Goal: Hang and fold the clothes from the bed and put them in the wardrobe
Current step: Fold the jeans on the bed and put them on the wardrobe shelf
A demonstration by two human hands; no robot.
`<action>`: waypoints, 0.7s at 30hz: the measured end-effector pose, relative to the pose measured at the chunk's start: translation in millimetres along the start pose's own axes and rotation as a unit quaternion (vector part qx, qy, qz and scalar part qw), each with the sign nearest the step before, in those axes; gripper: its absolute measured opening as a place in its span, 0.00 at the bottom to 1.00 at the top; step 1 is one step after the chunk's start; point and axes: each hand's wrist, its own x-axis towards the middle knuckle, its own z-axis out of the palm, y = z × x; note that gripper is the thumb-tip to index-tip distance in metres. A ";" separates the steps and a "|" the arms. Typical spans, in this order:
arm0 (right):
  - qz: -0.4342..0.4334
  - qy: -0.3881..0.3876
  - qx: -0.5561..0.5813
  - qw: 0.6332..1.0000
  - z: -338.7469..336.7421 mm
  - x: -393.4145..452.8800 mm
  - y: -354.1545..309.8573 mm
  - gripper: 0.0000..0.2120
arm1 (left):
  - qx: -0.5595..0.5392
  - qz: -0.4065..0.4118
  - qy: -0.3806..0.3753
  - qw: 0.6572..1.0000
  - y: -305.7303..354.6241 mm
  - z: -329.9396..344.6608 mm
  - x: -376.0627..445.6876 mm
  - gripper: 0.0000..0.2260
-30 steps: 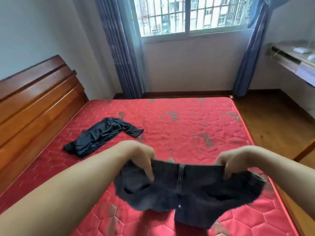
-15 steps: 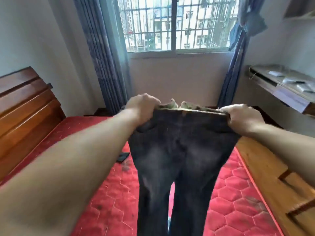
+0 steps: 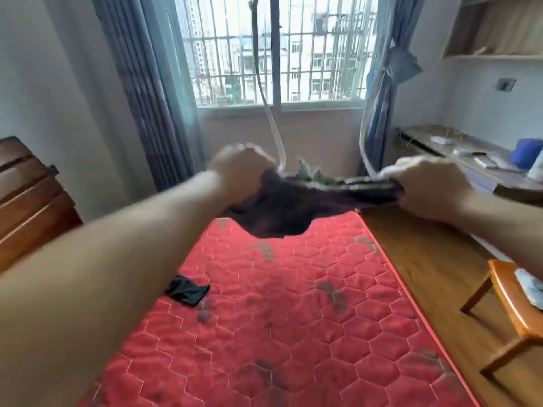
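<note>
Up in the middle of the frame, I hold the jeans (image 3: 282, 212) in the air with both hands. My left hand (image 3: 239, 168) has its fingers curled tight round the left end of the waist. My right hand (image 3: 426, 183) has its fingers curled round the right end. The waist is pulled out flat between my two hands, and the dark cloth hangs down a little under it. The legs of the jeans look thrown up and away from me, and the picture is blurry there, so I cannot tell just how they lie. Two pale strips rise from the waist up past the window (image 3: 279, 48).

Below my hands, the red bed (image 3: 279, 333) fills the middle and bottom of the frame. It has dark spots on it. A small black cloth (image 3: 186, 290) lies on the bed at the lower left, just beside my left arm and well apart from the jeans.

At the left edge is the brown wood headboard (image 3: 32, 195). Blue curtains (image 3: 147, 92) hang on both sides of the window at the top. On the right a desk (image 3: 458, 160) stands by the wall, and a wood stool (image 3: 511, 312) stands on the floor at the lower right
</note>
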 end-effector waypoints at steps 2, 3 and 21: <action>-0.020 -0.101 -0.027 0.994 53.4 -42.6 -18.4 0.08 | -0.021 0.026 -0.080 0.996 28.2 60.8 -31.0 0.09; -0.032 -0.144 -0.031 0.989 83.3 -67.1 -29.7 0.07 | -0.035 0.041 -0.122 0.991 45.0 95.5 -48.9 0.09; -0.039 -0.567 0.111 0.815 375.8 -568.5 -259.2 0.10 | -0.219 0.006 -0.523 0.824 382.8 438.0 -497.9 0.14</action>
